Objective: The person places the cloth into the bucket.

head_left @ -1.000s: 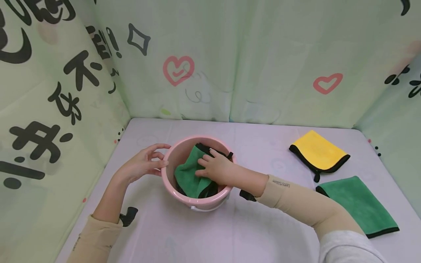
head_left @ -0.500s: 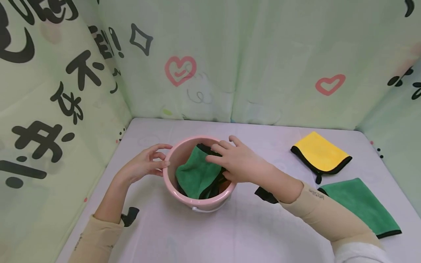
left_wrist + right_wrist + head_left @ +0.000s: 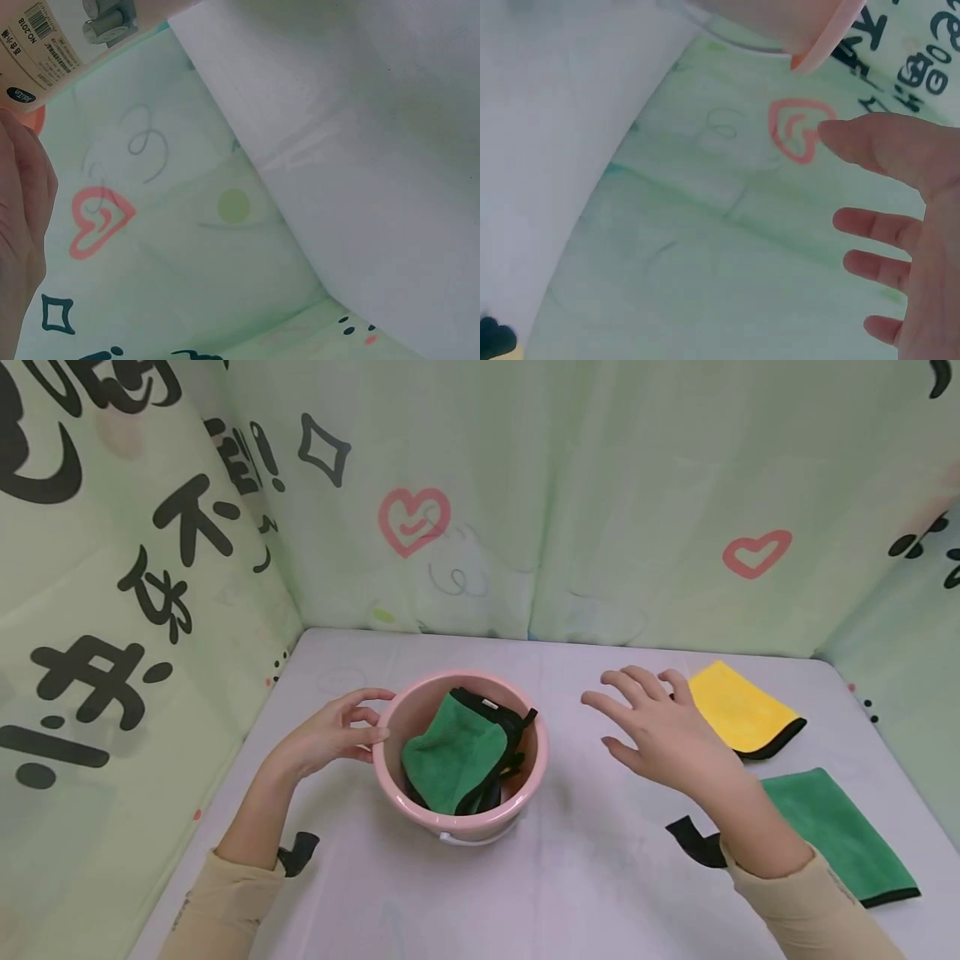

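Note:
A pink bucket (image 3: 536, 777) stands left of the table's middle, its white handle hanging at the front. Inside it lies a green cloth (image 3: 457, 752) with black edging; darker and orange bits show beneath. My left hand (image 3: 330, 735) holds the bucket's left rim, thumb over the edge and fingers along the outer side. In the left wrist view that hand (image 3: 22, 195) is cut off by the frame edge, beside the bucket's printed label (image 3: 45, 52). My right hand (image 3: 667, 727) is in the air right of the bucket, fingers spread, holding nothing. It partly covers a yellow cloth (image 3: 742, 710).
A second green cloth (image 3: 840, 835) lies at the right, partly behind my right forearm. The pale table (image 3: 585, 877) is enclosed by light green curtains (image 3: 615, 485) with hearts and black lettering. Black straps (image 3: 298, 853) hang at both wrists.
My right hand has let go of the green cloth in the bucket and moved out to the right, toward the yellow cloth. The left hand has stayed on the rim.

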{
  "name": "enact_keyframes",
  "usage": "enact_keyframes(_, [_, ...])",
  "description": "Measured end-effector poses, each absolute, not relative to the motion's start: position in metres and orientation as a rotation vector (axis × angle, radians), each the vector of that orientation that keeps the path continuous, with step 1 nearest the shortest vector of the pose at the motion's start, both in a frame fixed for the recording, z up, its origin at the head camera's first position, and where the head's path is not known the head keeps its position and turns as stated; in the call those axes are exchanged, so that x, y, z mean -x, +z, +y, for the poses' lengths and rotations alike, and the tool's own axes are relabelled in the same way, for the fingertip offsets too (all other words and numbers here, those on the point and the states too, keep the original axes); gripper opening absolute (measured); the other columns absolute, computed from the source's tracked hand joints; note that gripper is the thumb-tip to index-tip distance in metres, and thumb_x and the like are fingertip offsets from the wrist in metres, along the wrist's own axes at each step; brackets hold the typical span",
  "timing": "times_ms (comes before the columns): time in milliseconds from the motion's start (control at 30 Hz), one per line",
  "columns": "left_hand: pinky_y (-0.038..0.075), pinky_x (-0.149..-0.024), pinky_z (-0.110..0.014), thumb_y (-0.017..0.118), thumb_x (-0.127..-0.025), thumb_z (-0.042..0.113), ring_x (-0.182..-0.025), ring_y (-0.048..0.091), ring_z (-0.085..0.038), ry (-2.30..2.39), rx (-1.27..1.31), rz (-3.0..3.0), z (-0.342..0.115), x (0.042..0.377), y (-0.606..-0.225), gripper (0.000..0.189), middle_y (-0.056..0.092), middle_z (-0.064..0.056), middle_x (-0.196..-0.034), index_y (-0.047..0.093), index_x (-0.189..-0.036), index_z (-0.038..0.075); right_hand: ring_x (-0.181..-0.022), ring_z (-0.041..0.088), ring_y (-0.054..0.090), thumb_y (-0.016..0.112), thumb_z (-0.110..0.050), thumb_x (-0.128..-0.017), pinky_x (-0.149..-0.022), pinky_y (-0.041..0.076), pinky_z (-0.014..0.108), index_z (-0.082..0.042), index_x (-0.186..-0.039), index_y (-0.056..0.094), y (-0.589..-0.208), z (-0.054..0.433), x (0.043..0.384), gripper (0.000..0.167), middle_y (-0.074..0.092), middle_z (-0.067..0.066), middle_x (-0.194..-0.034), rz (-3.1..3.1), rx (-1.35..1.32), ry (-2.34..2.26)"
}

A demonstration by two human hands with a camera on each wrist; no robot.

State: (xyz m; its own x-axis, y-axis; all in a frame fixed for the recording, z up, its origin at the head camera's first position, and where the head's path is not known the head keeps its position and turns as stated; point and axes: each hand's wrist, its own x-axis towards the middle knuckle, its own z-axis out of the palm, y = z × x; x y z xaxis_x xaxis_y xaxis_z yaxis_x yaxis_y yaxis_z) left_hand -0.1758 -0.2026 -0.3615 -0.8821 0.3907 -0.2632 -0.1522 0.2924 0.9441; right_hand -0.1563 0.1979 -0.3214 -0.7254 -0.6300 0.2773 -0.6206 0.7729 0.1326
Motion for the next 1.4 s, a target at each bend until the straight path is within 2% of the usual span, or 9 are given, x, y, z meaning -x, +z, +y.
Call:
enact_keyframes(200, [0.054, -0.073, -0.034, 0.064, -0.086, 0.013, -0.071, 0.061, -0.021, 1.626, -0.215, 2.113, -0.202, 0.176, -0.361, 0.057, 0.050, -0.012, -0.092, 0.036, -0.135, 0.007, -0.116, 0.033, 0.031, 0.072, -0.027, -0.074, -0.085, 0.022, 0.060, -0.019, -0.121, 0.048, -0.338, 0.244, 0.147, 0.053, 0.041, 0.014, -0.123, -2.816, -0.691, 0.041])
enact_keyframes(433, [0.054, -0.073, -0.035, 0.064, -0.086, 0.014, -0.072, 0.061, -0.022, 1.620, -0.215, 2.122, -0.202, 0.175, -0.361, 0.057, 0.050, -0.012, -0.093, 0.036, -0.135, 0.007, -0.115, 0.044, 0.023, 0.069, -0.026, -0.077, -0.085, 0.014, 0.065, -0.016, -0.124, 0.041, -0.363, 0.306, 0.135, 0.056, 0.032, 0.020, -0.126, -2.973, -0.399, 0.091])
enact_keyframes(600, [0.054, -0.073, -0.035, 0.064, -0.085, 0.014, -0.073, 0.061, -0.022, 1.614, -0.208, 2.127, -0.202, 0.175, -0.361, 0.057, 0.051, -0.012, -0.093, 0.036, -0.135, 0.008, -0.114, 0.049, 0.017, 0.066, -0.035, -0.080, -0.085, 0.009, 0.068, -0.014, -0.128, 0.034, -0.384, 0.347, 0.127, 0.061, 0.025, 0.025, -0.128, -3.085, -0.170, 0.138])
enact_keyframes(800, [0.054, -0.073, -0.035, 0.064, -0.086, 0.014, -0.073, 0.062, -0.022, 1.616, -0.211, 2.122, -0.202, 0.176, -0.361, 0.058, 0.051, -0.012, -0.093, 0.036, -0.135, 0.007, -0.113, 0.054, 0.010, 0.071, -0.033, -0.074, -0.085, 0.007, 0.071, -0.009, -0.129, 0.031, -0.405, 0.380, 0.113, 0.072, 0.019, 0.030, -0.125, -3.174, 0.073, 0.109])
enact_keyframes(1200, [0.054, -0.073, -0.036, 0.064, -0.085, 0.013, -0.073, 0.062, -0.022, 1.625, -0.212, 2.114, -0.202, 0.178, -0.363, 0.058, 0.051, -0.012, -0.092, 0.036, -0.135, 0.008, -0.109, 0.058, 0.008, 0.079, -0.028, -0.061, -0.088, 0.004, 0.076, -0.005, -0.129, 0.025, -0.441, 0.433, 0.084, 0.090, 0.016, 0.034, -0.119, -3.266, 0.281, 0.068])
enact_keyframes(1400, [0.054, -0.073, -0.036, 0.063, -0.086, 0.011, -0.073, 0.062, -0.021, 1.635, -0.207, 2.106, -0.202, 0.178, -0.362, 0.057, 0.051, -0.011, -0.092, 0.036, -0.135, 0.007, -0.109, 0.061, 0.009, 0.082, -0.023, -0.055, -0.088, 0.017, 0.075, -0.002, -0.129, 0.023, -0.459, 0.452, 0.074, 0.097, 0.015, 0.037, -0.116, -3.258, 0.277, 0.088])
